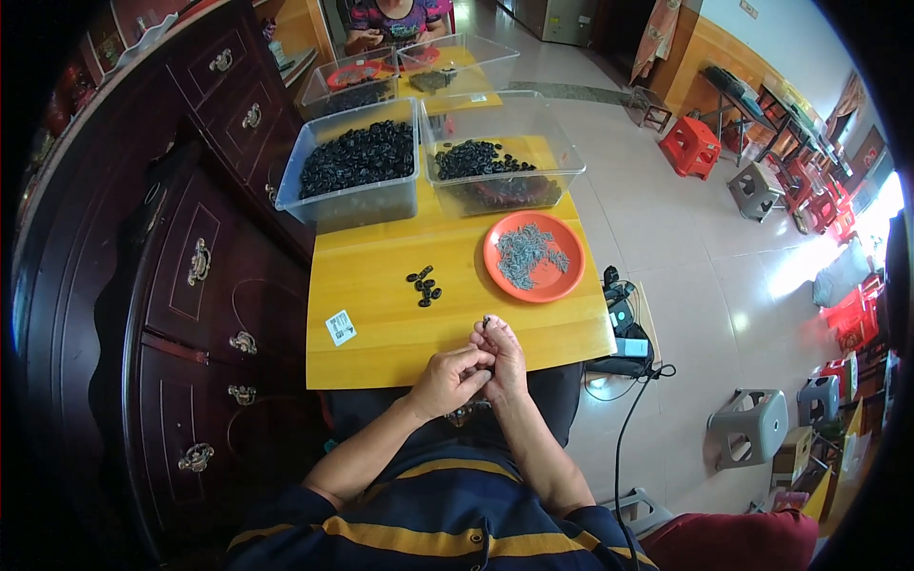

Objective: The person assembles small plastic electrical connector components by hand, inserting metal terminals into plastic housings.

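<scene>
Both my hands meet just past the near edge of the yellow tabletop [381,347]. My right hand [506,357] is closed, with a small black piece [486,323] showing at its fingertips. My left hand [450,383] is pinched against the right hand's fingers; whatever lies between its fingers is hidden. Beyond them, several small black oval pieces [425,285] lie loose on the table. To their right, an orange-red plate [546,289] holds a heap of small grey slender pieces [526,255].
A bluish clear bin [367,205] full of black pieces and a clear bin [562,164] partly filled with them stand at the table's far end. A white label [340,327] lies left. Dark drawers [195,257] border the left side. Another person [400,19] sits opposite. A cable [624,438] hangs right.
</scene>
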A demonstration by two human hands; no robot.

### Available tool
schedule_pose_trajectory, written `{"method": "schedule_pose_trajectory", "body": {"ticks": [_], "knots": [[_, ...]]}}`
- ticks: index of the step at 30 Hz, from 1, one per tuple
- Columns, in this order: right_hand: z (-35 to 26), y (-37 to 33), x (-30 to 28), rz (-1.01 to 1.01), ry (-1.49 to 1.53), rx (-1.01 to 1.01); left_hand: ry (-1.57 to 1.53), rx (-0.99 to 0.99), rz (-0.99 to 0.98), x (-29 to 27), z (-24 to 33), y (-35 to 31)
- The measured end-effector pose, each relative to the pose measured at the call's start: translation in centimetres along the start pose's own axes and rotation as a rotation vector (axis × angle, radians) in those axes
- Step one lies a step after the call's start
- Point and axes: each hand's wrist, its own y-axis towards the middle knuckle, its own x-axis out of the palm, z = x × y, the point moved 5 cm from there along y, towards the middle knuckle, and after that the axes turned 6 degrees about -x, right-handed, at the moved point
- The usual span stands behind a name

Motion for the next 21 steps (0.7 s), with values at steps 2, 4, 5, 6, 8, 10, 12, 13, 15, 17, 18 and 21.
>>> {"method": "schedule_pose_trajectory", "body": {"ticks": [2, 4, 5, 6, 8, 10, 12, 13, 15, 17, 18, 21], "knots": [[-0.2, -0.3, 0.4, 0.029, -0.033, 0.011, 0.004, 0.001, -0.002, -0.1, 0.3, 0.1], [-0.5, -0.4, 1.1, 0.017, -0.06, -0.025, 0.005, -0.004, -0.007, -0.3, 0.6, 0.0], [-0.8, -0.3, 1.3, 0.006, -0.089, -0.06, -0.032, -0.026, 0.004, -0.6, 0.8, 0.1], [-0.9, -0.3, 1.2, 0.012, -0.087, -0.059, -0.069, -0.05, 0.014, -0.9, 0.8, 0.2], [-1.5, -0.4, 1.4, -0.057, -0.237, -0.159, -0.075, -0.046, 0.095, -2.0, 0.2, 0.2], [-1.7, -0.3, 1.4, -0.083, -0.311, -0.183, -0.125, -0.017, 0.2, -3.5, 0.0, 0.7], [-2.0, -0.7, 1.7, -0.135, -0.413, -0.217, -0.167, -0.027, 0.282, -5.1, -0.1, 1.1], [-2.0, -0.7, 1.7, -0.129, -0.412, -0.211, -0.175, -0.017, 0.303, -5.7, -0.5, 1.3], [-1.8, -1.0, 2.1, -0.178, -0.485, -0.227, -0.13, -0.022, 0.315, -6.5, -1.0, 1.3], [-1.6, -1.2, 2.1, -0.191, -0.494, -0.224, -0.104, -0.021, 0.289, -6.7, -1.0, 1.1], [-1.5, -1.3, 2.3, -0.21, -0.504, -0.224, -0.076, -0.014, 0.265, -6.7, -0.9, 1.0], [-1.3, -1.6, 2.4, -0.223, -0.514, -0.204, -0.074, 0.001, 0.257, -6.2, -0.8, 0.8]]}}
